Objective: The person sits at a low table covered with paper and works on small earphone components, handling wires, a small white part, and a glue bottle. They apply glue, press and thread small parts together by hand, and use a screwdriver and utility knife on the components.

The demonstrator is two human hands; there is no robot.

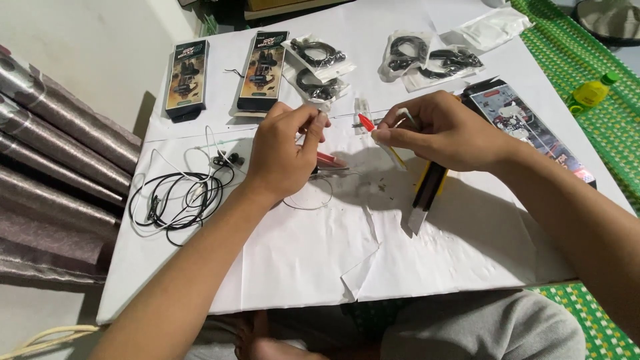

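White paper covers your desk (pixel 280 267), and both hands work over its middle. Your left hand (pixel 283 150) is pinched closed on a thin wire, too fine to see well. Your right hand (pixel 443 133) grips a small red-tipped tool (pixel 368 124), its tip pointing at 9 o'clock toward the left fingers. I think you should keep the wire tight and bring the tip slowly. A yellow utility knife (pixel 427 193) lies at 5 o'clock, just under your right wrist, blade out; mind it. Tangled black earphones (pixel 180 197) rest at 9 o'clock, two dark boxes (pixel 223 73) at 11 o'clock.
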